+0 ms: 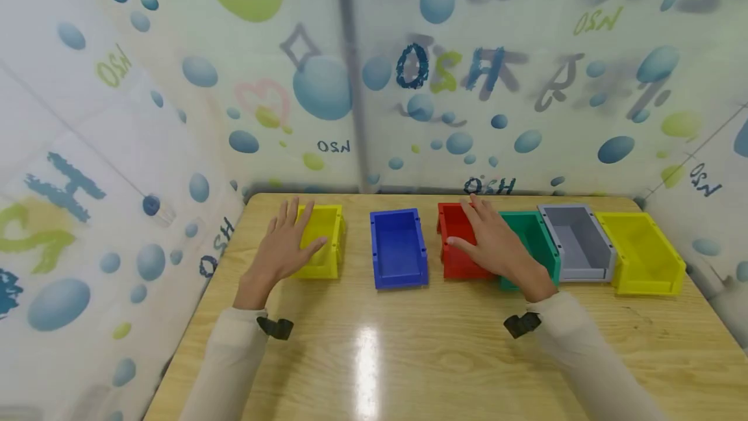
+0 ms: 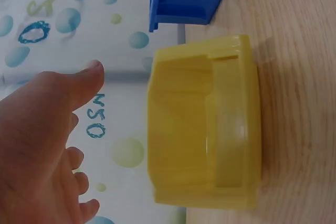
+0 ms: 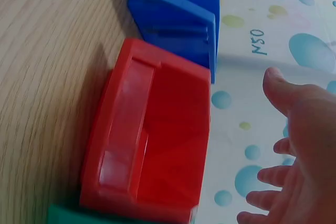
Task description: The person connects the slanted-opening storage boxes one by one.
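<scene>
My left hand [image 1: 285, 242] hovers over a yellow bin [image 1: 330, 239] at the left, its fingers spread and nothing held. In the left wrist view that yellow bin [image 2: 205, 129] stands apart from the hand, its inside bare. Over a red bin [image 1: 452, 265] and the edge of a green bin [image 1: 534, 239] reaches my right hand [image 1: 497, 242], fingers extended, holding nothing. The right wrist view shows the red bin [image 3: 152, 135] with a gap between it and the hand [image 3: 304, 145]. Between the two hands sits a blue bin [image 1: 400, 249].
To the right of the green bin stand a grey bin [image 1: 578, 242] and a second yellow bin [image 1: 645, 252]. All the bins line the back of the wooden table [image 1: 409, 349]. A patterned curtain wall [image 1: 397, 128] rises directly behind it.
</scene>
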Available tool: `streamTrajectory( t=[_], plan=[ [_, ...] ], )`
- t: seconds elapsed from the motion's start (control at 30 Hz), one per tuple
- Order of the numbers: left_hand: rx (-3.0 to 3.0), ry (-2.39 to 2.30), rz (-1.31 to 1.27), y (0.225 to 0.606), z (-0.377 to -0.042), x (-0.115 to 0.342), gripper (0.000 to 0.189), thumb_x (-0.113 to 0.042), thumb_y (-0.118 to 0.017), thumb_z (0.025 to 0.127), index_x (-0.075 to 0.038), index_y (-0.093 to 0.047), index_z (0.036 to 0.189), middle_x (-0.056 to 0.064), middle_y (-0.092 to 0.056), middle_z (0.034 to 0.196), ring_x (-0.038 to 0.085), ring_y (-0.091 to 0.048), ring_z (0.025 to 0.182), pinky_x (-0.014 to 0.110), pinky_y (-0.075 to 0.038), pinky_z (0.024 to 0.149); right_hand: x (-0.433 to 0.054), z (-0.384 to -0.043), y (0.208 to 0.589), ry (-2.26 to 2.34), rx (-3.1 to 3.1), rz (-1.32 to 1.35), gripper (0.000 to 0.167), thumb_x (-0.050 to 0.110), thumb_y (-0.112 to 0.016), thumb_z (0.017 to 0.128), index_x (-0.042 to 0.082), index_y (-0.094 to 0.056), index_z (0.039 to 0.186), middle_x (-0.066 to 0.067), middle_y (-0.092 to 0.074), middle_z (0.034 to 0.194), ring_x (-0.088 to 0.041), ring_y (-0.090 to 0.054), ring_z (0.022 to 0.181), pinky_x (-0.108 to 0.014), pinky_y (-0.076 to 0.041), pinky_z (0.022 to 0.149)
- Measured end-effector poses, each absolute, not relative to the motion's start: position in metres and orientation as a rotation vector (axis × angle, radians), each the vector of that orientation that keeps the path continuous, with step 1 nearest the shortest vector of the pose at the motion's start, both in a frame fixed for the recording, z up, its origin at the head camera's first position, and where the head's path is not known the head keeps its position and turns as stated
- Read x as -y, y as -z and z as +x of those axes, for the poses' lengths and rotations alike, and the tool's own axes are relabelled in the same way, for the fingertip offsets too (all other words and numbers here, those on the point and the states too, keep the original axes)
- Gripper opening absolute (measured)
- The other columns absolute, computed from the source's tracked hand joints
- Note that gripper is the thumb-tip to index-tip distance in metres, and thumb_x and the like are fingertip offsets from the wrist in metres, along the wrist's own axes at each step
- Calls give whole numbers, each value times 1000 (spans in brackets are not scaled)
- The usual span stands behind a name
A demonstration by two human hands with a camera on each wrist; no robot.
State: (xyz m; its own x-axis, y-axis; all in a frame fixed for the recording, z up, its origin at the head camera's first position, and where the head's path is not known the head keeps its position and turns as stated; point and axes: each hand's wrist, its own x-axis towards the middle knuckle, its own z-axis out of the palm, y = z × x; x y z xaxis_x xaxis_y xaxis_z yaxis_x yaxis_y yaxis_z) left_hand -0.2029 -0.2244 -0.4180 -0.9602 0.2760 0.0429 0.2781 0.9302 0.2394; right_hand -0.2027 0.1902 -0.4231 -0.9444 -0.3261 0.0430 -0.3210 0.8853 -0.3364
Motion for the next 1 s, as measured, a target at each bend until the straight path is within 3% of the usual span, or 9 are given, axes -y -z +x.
streamTrajectory(
  t=[0.13,0.27,0.47,0.63,0.83,1.0],
  plan=[
    [3064,417,-422,423,-204,228,79,-47,-51,100,-9,-14,160,25,-3,164,45,-3,150,62,-17,115,-180,-204,424,551,-3040,-535,87,49,-59,95,1,-22,156,-24,-15,163,-46,-17,147,-62,-25,112],
    [3047,469,-346,428,-205,233,75,-39,-54,100,-4,-20,158,28,-16,161,48,-17,146,64,-24,112,-169,-205,423,603,-3013,-558,85,47,-61,95,2,-23,157,-23,-17,163,-42,-19,148,-61,-29,110],
    [3045,619,-163,435,-207,237,72,-31,-55,100,1,-22,156,28,-22,159,49,-29,141,62,-28,110,-152,-206,423,699,-2942,-541,81,44,-60,96,3,-24,157,-21,-18,163,-40,-19,148,-58,-29,112],
    [3045,844,-23,444,-211,240,77,-26,-56,100,2,-12,157,30,-13,161,50,-28,141,60,-29,111,-134,-210,430,761,-2922,-505,73,36,-60,98,3,-28,155,-22,-28,159,-41,-30,144,-57,-33,110],
    [3088,1028,105,459,-219,243,73,-24,-48,103,4,-8,157,34,-28,154,47,-33,140,56,-30,112,-111,-209,441,801,-2940,-425,63,27,-61,98,3,-36,151,-22,-41,151,-39,-48,133,-54,-45,100],
    [3064,1152,105,471,-222,244,66,-19,-41,105,5,-7,156,35,-23,155,47,-27,142,57,-26,114,-94,-209,446,936,-2887,-328,71,23,-61,97,0,-26,155,-22,-34,155,-40,-44,136,-55,-42,103]
  ],
)
